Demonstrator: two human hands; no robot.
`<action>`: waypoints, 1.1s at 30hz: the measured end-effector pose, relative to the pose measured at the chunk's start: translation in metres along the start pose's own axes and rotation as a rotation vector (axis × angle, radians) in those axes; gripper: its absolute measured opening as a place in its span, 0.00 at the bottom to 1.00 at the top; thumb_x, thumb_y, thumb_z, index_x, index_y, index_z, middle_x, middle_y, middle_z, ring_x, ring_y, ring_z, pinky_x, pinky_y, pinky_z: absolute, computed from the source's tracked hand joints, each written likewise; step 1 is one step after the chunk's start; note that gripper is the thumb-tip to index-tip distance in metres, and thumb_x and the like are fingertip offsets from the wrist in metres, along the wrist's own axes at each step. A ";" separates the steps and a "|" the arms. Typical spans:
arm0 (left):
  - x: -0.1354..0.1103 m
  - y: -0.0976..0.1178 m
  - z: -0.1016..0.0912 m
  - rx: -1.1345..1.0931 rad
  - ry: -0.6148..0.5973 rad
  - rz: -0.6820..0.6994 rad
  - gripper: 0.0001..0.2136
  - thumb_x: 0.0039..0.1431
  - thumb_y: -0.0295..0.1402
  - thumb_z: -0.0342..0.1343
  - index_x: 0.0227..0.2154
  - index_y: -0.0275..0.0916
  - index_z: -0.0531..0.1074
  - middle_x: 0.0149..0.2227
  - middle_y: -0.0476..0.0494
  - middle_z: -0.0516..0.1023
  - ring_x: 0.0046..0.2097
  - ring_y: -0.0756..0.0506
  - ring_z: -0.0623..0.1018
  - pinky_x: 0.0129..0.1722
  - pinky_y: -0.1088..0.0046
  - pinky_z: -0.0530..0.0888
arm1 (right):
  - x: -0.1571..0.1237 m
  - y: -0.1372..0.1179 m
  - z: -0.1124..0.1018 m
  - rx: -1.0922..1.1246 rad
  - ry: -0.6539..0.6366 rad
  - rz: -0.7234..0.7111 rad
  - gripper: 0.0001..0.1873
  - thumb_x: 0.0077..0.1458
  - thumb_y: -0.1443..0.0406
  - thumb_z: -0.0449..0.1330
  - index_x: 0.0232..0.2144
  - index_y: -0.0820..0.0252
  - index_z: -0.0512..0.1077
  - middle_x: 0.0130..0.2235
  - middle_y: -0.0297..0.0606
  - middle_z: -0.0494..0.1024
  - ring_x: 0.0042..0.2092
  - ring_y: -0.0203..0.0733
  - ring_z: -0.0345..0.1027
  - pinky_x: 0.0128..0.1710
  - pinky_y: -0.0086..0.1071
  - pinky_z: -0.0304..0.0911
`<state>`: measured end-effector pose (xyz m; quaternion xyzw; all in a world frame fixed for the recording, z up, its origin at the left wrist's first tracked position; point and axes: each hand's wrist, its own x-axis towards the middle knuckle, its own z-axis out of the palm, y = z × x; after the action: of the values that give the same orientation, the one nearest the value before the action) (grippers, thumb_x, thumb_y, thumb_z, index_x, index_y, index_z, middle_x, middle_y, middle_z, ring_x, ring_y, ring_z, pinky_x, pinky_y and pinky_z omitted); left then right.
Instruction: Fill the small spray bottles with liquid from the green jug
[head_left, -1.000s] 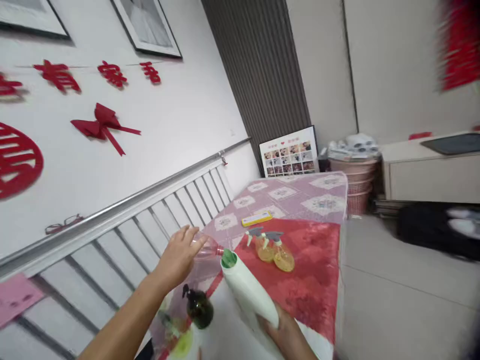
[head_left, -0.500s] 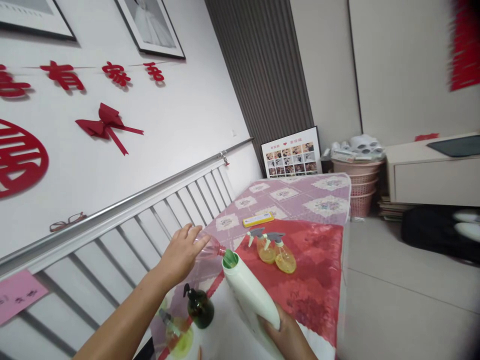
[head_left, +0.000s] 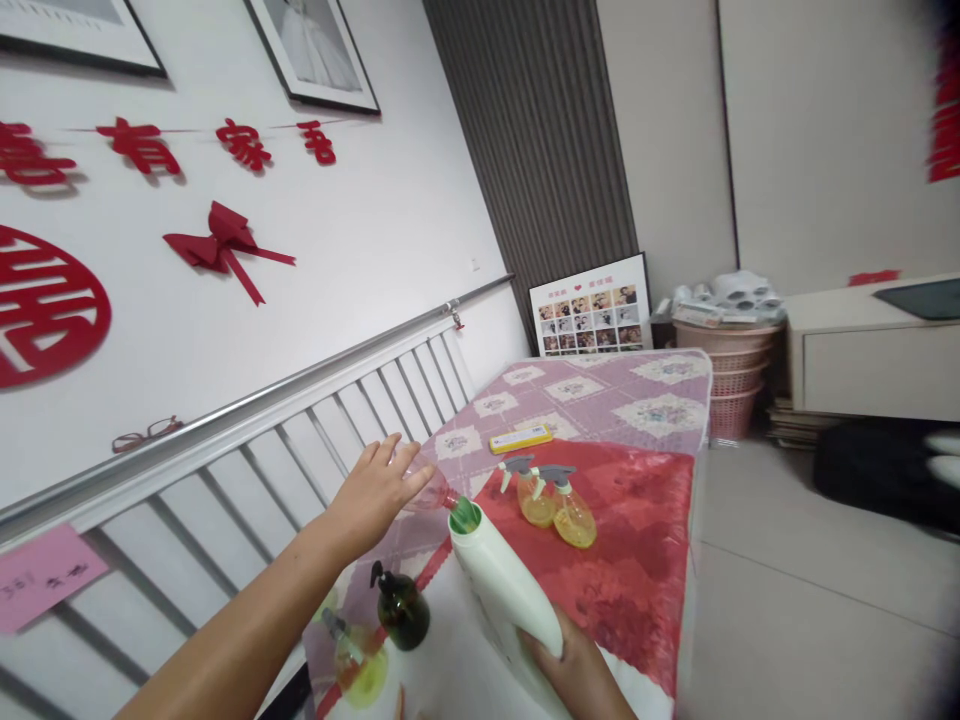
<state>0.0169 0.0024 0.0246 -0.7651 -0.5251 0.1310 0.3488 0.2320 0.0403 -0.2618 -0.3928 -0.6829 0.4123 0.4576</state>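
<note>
My left hand [head_left: 386, 492] is closed over a clear pink bottle [head_left: 427, 490], which lies tilted with its neck at the mouth of a tall pale vessel [head_left: 499, 590]. Green shows inside that mouth. Lower down, my right hand [head_left: 566, 660] is wrapped round the pale vessel and holds it at a slant. To the left of the vessel stands a dark green pump bottle [head_left: 403, 610], beside a clear spray bottle [head_left: 361, 670] with yellow liquid. Right of the vessel are two spray bottles [head_left: 574, 522] with grey heads and some yellow liquid.
A red cloth [head_left: 630, 580] covers part of the table's flowered purple cloth [head_left: 525, 405]. A yellow-edged box [head_left: 520, 438] lies behind the spray bottles. White railings [head_left: 330, 440] run along the left. Pink baskets [head_left: 731, 390] and a cabinet [head_left: 870, 370] stand at the back right.
The whole view has shifted slightly to the left, so things sit a little farther right. Both hands keep their hold, with the bottle neck still at the vessel's mouth.
</note>
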 end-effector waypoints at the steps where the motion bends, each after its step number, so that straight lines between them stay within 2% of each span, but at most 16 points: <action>1: 0.001 0.000 -0.003 0.005 -0.008 0.011 0.30 0.52 0.17 0.48 0.58 0.46 0.58 0.61 0.35 0.60 0.62 0.30 0.59 0.53 0.50 0.63 | 0.000 -0.001 0.000 0.000 0.003 0.003 0.16 0.48 0.58 0.58 0.38 0.58 0.76 0.37 0.42 0.83 0.39 0.51 0.78 0.39 0.38 0.71; 9: 0.014 0.005 -0.026 0.087 0.012 0.117 0.18 0.61 0.26 0.48 0.53 0.45 0.63 0.59 0.36 0.64 0.61 0.31 0.63 0.53 0.50 0.63 | 0.000 -0.004 -0.002 0.009 -0.003 -0.006 0.15 0.48 0.57 0.58 0.36 0.57 0.76 0.36 0.40 0.84 0.38 0.50 0.78 0.38 0.37 0.71; 13: 0.020 0.008 -0.029 0.104 0.045 0.155 0.14 0.62 0.28 0.48 0.50 0.44 0.65 0.58 0.36 0.66 0.61 0.32 0.63 0.53 0.51 0.63 | 0.001 -0.002 -0.002 0.008 -0.003 -0.014 0.17 0.48 0.56 0.58 0.38 0.59 0.75 0.37 0.41 0.83 0.39 0.50 0.78 0.39 0.37 0.71; 16: 0.018 0.009 -0.025 0.058 0.057 0.132 0.14 0.62 0.28 0.49 0.50 0.43 0.66 0.59 0.36 0.65 0.61 0.32 0.62 0.54 0.50 0.61 | 0.001 -0.002 -0.002 0.017 -0.016 -0.003 0.18 0.49 0.55 0.58 0.39 0.60 0.75 0.39 0.43 0.83 0.41 0.51 0.77 0.41 0.37 0.71; 20: 0.006 0.010 -0.012 -0.053 0.030 -0.007 0.21 0.59 0.24 0.50 0.55 0.45 0.62 0.61 0.36 0.62 0.63 0.33 0.59 0.56 0.49 0.59 | 0.000 -0.004 -0.003 0.027 0.001 -0.016 0.18 0.48 0.54 0.59 0.38 0.58 0.76 0.39 0.41 0.83 0.41 0.51 0.77 0.42 0.37 0.72; 23: -0.008 0.013 0.003 -0.148 0.005 -0.154 0.26 0.55 0.22 0.51 0.57 0.45 0.59 0.62 0.34 0.60 0.63 0.32 0.59 0.55 0.48 0.60 | 0.000 -0.004 -0.003 0.002 0.023 -0.010 0.18 0.47 0.54 0.59 0.37 0.58 0.76 0.37 0.41 0.84 0.40 0.52 0.77 0.40 0.38 0.72; 26: -0.025 0.021 0.017 -0.274 0.033 -0.324 0.31 0.50 0.23 0.54 0.58 0.44 0.58 0.61 0.34 0.60 0.61 0.33 0.60 0.56 0.50 0.61 | 0.000 -0.002 -0.001 -0.024 0.017 0.006 0.19 0.47 0.54 0.58 0.38 0.59 0.76 0.38 0.42 0.83 0.40 0.51 0.77 0.41 0.39 0.72; 29: -0.048 0.033 0.030 -0.476 0.159 -0.511 0.33 0.48 0.26 0.58 0.59 0.41 0.55 0.60 0.34 0.60 0.60 0.36 0.61 0.57 0.53 0.62 | 0.001 -0.001 -0.001 -0.054 0.008 0.022 0.20 0.46 0.54 0.58 0.39 0.59 0.75 0.37 0.41 0.83 0.39 0.51 0.77 0.41 0.39 0.72; 33: -0.088 0.067 0.052 -0.810 0.427 -0.766 0.35 0.50 0.31 0.59 0.60 0.39 0.50 0.59 0.35 0.60 0.61 0.38 0.61 0.60 0.55 0.62 | 0.003 -0.006 -0.002 -0.102 -0.005 0.039 0.21 0.45 0.52 0.58 0.38 0.58 0.74 0.36 0.40 0.83 0.39 0.51 0.76 0.40 0.39 0.71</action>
<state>-0.0014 -0.0692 -0.0725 -0.6028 -0.6900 -0.3719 0.1493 0.2325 0.0410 -0.2552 -0.4278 -0.6964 0.3867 0.4271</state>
